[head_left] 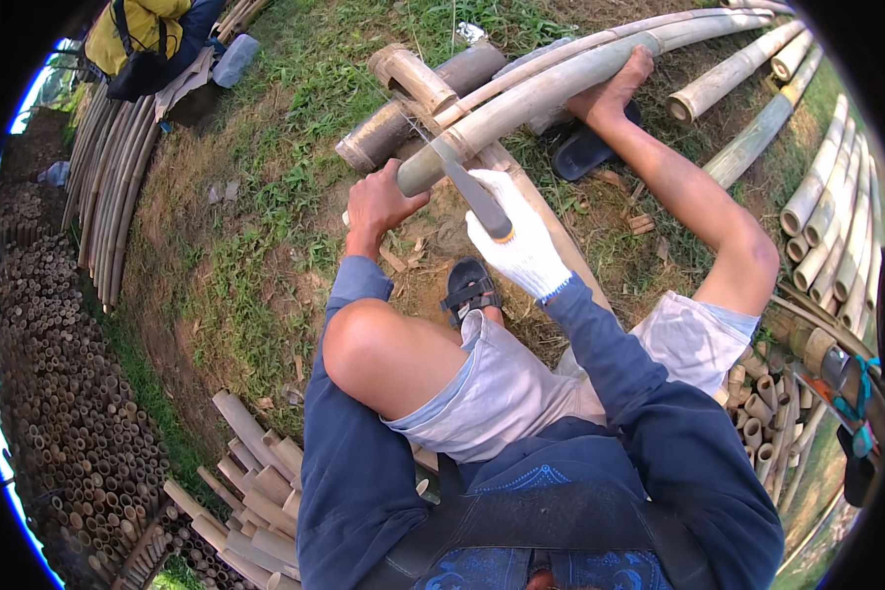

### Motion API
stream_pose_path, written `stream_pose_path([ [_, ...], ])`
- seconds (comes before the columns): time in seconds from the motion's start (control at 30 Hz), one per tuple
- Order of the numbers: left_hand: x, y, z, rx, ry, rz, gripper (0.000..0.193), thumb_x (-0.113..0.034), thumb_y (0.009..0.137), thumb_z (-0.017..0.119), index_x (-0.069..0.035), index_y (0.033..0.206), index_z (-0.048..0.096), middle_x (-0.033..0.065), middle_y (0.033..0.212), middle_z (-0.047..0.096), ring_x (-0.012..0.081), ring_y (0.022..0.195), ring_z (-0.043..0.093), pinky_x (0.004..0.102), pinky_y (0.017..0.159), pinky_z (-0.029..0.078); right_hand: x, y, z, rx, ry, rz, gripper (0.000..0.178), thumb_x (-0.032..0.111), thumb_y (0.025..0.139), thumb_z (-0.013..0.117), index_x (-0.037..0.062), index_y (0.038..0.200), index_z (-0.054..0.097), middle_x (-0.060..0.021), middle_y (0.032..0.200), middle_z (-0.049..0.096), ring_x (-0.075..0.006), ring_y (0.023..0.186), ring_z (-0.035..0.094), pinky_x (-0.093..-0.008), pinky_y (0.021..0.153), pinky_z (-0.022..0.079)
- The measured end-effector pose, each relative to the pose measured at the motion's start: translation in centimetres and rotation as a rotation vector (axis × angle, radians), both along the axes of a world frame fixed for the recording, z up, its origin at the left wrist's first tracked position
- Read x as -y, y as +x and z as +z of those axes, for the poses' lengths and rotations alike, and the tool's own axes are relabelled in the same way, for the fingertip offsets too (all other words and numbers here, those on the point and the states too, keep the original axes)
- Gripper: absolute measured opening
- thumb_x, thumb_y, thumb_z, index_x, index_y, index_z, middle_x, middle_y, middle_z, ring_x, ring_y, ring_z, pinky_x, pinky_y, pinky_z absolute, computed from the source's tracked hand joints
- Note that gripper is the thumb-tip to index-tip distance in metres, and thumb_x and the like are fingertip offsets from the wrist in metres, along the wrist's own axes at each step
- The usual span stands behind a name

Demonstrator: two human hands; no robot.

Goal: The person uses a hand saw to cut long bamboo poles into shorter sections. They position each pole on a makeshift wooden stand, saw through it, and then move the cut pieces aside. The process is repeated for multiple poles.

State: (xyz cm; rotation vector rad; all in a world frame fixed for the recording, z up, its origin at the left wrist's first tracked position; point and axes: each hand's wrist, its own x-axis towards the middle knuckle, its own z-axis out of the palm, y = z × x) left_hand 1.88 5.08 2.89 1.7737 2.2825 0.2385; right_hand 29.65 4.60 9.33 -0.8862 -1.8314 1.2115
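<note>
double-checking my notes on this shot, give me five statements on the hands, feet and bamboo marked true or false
1. The gloved right hand holds a bladed tool. True.
2. Both hands are gloved. False: the left hand is bare.
3. The bare right foot is against the bamboo pole. True.
4. Both feet are bare. False: the left foot wears a black sandal.
5. Cut bamboo pieces lie at lower left. True.

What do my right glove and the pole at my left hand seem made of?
The right glove looks like matte white knit, perhaps cotton, given its soft folds and blue-edged cuff. The pole looks like bamboo, smooth, greenish-grey, with a node ring.
</note>
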Motion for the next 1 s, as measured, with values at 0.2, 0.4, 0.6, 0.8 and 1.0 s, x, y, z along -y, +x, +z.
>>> stream_pose_path([
  [0.2, 0.1, -0.5, 1.6, 0.052, -0.044, -0.024, 0.071, -0.061, 0.078, 0.085, -0.011, 0.127, 0.074, 0.0252, 0.102, 0.082, 0.0448, 0.097, 0.080, 0.0546, 0.091, 0.062, 6.1, 5.3, 0.0, 0.063, 0.010, -0.047, 0.059, 0.006, 0.095, 0.077, 0.0044, 0.152, 0.058, -0.0197, 0.139, 0.070, -0.0345, 0.124, 0.074, -0.0403, 0.105, 0.059],
  [0.4, 1.3, -1.3, 0.8, -0.009, -0.023, 0.026, 0.069, -0.059, 0.077, 0.085, -0.010, 0.124, 0.075, 0.0243, 0.099, 0.082, 0.0439, 0.091, 0.081, 0.0545, 0.085, 0.064, 13.8, 13.3, 4.6, 0.209, -0.170, -0.055, 0.053, -0.005, 0.095, 0.069, -0.0013, 0.147, 0.058, -0.0198, 0.138, 0.069, -0.0279, 0.123, 0.072, -0.0370, 0.105, 0.058],
  [0.6, -1.1, 0.5, 1.8, -0.021, -0.047, -0.012, 0.074, -0.061, 0.077, 0.085, -0.009, 0.128, 0.073, 0.0239, 0.106, 0.082, 0.0435, 0.099, 0.080, 0.0532, 0.091, 0.063, -2.7, -4.5, 0.2, -0.013, -0.005, -0.116, 0.052, 0.016, 0.098, 0.077, 0.0106, 0.147, 0.059, -0.0211, 0.132, 0.070, -0.0426, 0.120, 0.073, -0.0447, 0.101, 0.060],
  [0.8, 0.8, -1.3, 0.8, 0.035, -0.056, 0.003, 0.077, -0.059, 0.077, 0.087, -0.011, 0.136, 0.073, 0.0235, 0.105, 0.083, 0.0434, 0.098, 0.081, 0.0527, 0.092, 0.063, 12.8, 12.3, 2.3, 0.137, -0.217, -0.055, 0.059, -0.004, 0.093, 0.075, 0.0009, 0.150, 0.057, -0.0193, 0.137, 0.070, -0.0305, 0.127, 0.073, -0.0385, 0.106, 0.059],
  [1.0, 0.5, -0.2, 0.1, 0.003, 0.001, 0.001, 0.073, -0.062, 0.077, 0.086, -0.010, 0.127, 0.073, 0.0241, 0.103, 0.082, 0.0433, 0.098, 0.080, 0.0527, 0.089, 0.064, 7.2, 7.6, 3.1, 0.113, -0.105, -0.034, 0.055, 0.006, 0.095, 0.078, 0.0028, 0.147, 0.060, -0.0207, 0.133, 0.071, -0.0343, 0.124, 0.073, -0.0393, 0.105, 0.058],
])
